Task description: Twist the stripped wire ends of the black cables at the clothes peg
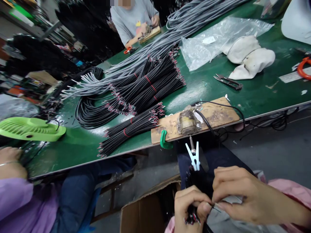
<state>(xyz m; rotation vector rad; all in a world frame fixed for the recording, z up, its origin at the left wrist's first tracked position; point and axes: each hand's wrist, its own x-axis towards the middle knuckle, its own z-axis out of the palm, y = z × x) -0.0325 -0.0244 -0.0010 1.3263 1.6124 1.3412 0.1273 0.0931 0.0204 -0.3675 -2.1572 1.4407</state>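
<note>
In the head view my left hand (188, 200) is wrapped round a bundle of black cables (192, 218), whose red and white wire ends poke out below the fingers. Thumb and finger of my right hand (245, 195) pinch a thin cable end (214, 207) right beside the left thumb. Both hands are low, over my lap. Above them a light blue clothespin (195, 158) sits on a metal rod (191, 142) that sticks out from a taped block (188, 121) on a wooden board (218, 115). A green clamp (165, 140) grips the board's edge.
Tied black cable bundles (145, 90) and long grey cables (155, 51) lie on the green table (264, 92). Thread snips (228, 82), white gloves (250, 56), a plastic bag (213, 40) and a green fan (31, 128) lie there too. Co-workers sit left and opposite. A cardboard box (141, 215) stands below.
</note>
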